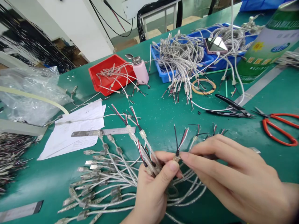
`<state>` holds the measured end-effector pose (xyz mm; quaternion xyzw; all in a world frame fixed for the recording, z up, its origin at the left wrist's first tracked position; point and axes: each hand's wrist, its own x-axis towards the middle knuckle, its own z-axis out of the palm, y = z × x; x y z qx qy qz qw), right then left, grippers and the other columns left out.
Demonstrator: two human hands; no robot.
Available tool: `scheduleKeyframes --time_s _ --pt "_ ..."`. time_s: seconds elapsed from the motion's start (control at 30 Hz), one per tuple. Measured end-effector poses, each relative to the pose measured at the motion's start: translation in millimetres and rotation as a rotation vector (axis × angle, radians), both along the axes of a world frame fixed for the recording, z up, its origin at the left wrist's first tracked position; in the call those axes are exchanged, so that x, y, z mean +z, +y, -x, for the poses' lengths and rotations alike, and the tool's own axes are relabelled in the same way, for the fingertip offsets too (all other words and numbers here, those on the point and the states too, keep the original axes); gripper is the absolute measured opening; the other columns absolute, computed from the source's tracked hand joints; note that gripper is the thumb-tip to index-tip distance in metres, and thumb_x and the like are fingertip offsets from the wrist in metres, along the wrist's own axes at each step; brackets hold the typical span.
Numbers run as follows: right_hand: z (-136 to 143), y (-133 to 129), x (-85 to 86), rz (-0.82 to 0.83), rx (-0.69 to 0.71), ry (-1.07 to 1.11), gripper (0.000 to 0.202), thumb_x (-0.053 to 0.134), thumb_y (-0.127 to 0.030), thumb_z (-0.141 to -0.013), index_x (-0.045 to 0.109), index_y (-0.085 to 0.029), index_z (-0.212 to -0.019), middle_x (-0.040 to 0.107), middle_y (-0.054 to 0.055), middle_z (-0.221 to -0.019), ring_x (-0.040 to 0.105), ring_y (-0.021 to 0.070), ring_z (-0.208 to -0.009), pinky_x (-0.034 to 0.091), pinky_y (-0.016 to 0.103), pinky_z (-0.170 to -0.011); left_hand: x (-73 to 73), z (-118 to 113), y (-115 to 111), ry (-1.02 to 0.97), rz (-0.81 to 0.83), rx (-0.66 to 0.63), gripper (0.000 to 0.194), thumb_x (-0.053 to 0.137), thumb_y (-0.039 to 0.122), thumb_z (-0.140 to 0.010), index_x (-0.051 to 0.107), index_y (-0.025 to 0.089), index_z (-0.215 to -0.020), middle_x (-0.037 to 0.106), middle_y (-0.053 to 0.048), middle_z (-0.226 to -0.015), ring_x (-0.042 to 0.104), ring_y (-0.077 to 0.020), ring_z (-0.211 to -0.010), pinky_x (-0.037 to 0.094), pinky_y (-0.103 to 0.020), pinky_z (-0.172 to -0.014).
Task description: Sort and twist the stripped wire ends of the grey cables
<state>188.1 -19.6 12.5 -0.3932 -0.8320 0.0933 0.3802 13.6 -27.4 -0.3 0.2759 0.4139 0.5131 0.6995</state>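
Note:
My left hand [155,183] is closed round several clear-jacketed USB cables [133,135], whose stripped ends point up and away from me. Between its thumb and forefinger sits one more cable end [177,155], with black, red and white wires fanned out above a dark collar. The thumb and fingertips of my right hand [231,174] pinch this same end at the collar. More USB cables [105,174] spread over the green table to the left, plugs outward, and some run beneath both hands. Other stripped ends [198,133] show just behind my right fingers.
Behind the hands stand a red tray [94,77], a pink pump bottle [141,73] and a blue tray [163,76] heaped with cables. Black cutters [231,107], red-handled scissors [277,129] and a green can [263,53] are at right. Paper [67,140] and a steel ruler [86,133] lie left.

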Motion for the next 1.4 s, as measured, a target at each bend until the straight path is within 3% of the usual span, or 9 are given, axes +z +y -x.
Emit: scheduleKeyframes --time_s 0.57,1.07,1.2,1.3,1.4 --pt "-3 1 3.5 0.076 0.07 0.049 0.024 0.051 -0.006 -0.094 0.064 -0.015 -0.111 0.059 0.007 -0.094 0.051 0.0164 -0.078 0.041 0.029 -0.064 5.3 -1 0 0.02 0.026 0.035 0.008 0.079 0.025 -0.076 0.073 0.021 -0.081 0.066 0.004 -0.061 0.058 -0.0055 -0.059 0.045 -0.014 -0.062" --pt "-1 4 3.7 0.021 0.039 0.066 0.022 0.051 -0.006 -0.094 0.065 -0.012 -0.109 0.059 0.008 -0.095 0.052 0.0172 -0.081 0.043 0.03 -0.065 3.6 -1 1 0.016 0.046 0.027 0.014 0.079 0.027 -0.075 0.07 0.019 -0.082 0.065 0.003 -0.059 0.057 -0.007 -0.058 0.044 -0.016 -0.06" --pt "-2 7 5.2 0.198 0.062 0.17 0.018 0.049 -0.011 -0.097 0.061 -0.016 -0.109 0.063 0.004 -0.096 0.058 0.0143 -0.083 0.049 0.025 -0.071 4.8 -2 2 0.023 0.05 0.028 0.015 0.079 0.028 -0.075 0.069 0.018 -0.079 0.065 0.003 -0.059 0.056 -0.0071 -0.057 0.043 -0.016 -0.06" --pt "0 10 4.3 0.384 0.037 0.266 0.014 0.053 -0.018 -0.097 0.059 -0.023 -0.109 0.064 0.0 -0.092 0.061 0.0123 -0.077 0.05 0.021 -0.064 4.9 -2 2 0.018 0.048 0.026 0.012 0.079 0.025 -0.075 0.07 0.018 -0.077 0.065 0.003 -0.059 0.056 -0.0065 -0.057 0.043 -0.016 -0.061" --pt "2 13 4.3 0.467 0.035 0.308 0.008 0.057 -0.021 -0.095 0.061 -0.025 -0.1 0.063 -0.003 -0.085 0.061 0.0116 -0.07 0.047 0.02 -0.054 3.6 -2 2 0.001 0.052 0.001 0.01 0.079 0.023 -0.076 0.071 0.018 -0.077 0.066 0.004 -0.059 0.058 -0.0059 -0.057 0.044 -0.015 -0.062"
